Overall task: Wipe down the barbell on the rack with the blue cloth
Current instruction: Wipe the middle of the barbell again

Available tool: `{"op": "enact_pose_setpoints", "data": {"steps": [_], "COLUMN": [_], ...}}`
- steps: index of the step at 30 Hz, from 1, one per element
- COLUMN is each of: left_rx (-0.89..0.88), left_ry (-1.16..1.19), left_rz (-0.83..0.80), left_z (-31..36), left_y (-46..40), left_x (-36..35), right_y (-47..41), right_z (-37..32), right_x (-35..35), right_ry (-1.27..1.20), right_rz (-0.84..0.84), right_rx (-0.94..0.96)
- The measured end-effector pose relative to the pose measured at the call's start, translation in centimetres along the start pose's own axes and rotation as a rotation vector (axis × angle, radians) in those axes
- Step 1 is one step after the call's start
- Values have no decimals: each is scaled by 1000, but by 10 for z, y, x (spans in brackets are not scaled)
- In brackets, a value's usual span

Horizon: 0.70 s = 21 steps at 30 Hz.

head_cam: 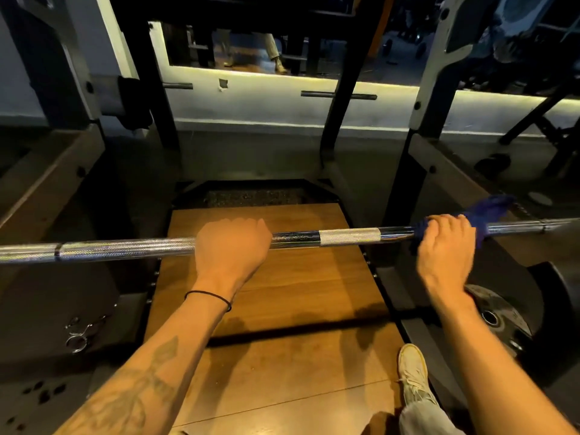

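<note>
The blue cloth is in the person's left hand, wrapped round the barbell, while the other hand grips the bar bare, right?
Not quite. The head view shows the blue cloth under the right hand, wrapped round the barbell. The left hand grips the bar bare.

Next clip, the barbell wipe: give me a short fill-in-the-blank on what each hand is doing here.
1. The right hand presses a ____ cloth around the barbell.
2. The left hand grips the bar with no ____ under it.
3. The floor under the bar is a ____ platform.

Missing words: blue; cloth; wooden
</note>
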<state>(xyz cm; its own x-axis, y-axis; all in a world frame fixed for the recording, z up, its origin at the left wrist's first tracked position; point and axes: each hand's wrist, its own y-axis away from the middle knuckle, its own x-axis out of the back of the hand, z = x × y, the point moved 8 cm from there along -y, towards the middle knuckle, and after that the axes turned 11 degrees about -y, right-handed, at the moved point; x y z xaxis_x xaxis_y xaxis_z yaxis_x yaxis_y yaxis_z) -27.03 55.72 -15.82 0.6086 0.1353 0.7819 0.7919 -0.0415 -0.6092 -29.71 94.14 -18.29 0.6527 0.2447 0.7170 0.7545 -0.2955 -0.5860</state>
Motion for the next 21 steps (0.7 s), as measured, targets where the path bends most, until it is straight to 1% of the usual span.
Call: {"op": "enact_pose_setpoints", "data": {"steps": [1,2,4,7,9,10,12,13,15,17,19,21], "left_rx": [-1,-3,-10,-22,-71,-82,-67,-50,-31,-25,-13,-14], "left_ry": [-7,-16,-24,-55,-107,-119,-87,-73,-54,-39,-43,-44], "left_rz": [-1,-6,-28,-32,-26,-36,-22,-16,-8,4,3,-6], "left_z": [0,0,1,1,4,4,1,0,0,0,-1,0], "left_y": [1,1,0,-3,-2,-2,-2,-2,-2,-1,0,0], "left_x": [1,1,-1,-4,-6,-7,-6,-4,-2,-1,0,0], "right_y": [8,17,46,97,110,108,99,90,64,49,44,48], "right_z": [-15,-37,-109,-222,-256,-258,-237,-215,-160,-115,-95,-101], "right_x": [-6,-10,-16,-29,-28,-28,-25,-24,-18,-8,-5,-8], "right_ry": [-12,-38,-111,-295,-437,-441,-365,-327,-269,-235,-236,-241], "right_rz": [29,47,50,-89,-176,-224,-271,-263,-196,-123,-49,44], "right_rx": [-43,-35,90,296,387,467,632,640,547,405,282,137]}}
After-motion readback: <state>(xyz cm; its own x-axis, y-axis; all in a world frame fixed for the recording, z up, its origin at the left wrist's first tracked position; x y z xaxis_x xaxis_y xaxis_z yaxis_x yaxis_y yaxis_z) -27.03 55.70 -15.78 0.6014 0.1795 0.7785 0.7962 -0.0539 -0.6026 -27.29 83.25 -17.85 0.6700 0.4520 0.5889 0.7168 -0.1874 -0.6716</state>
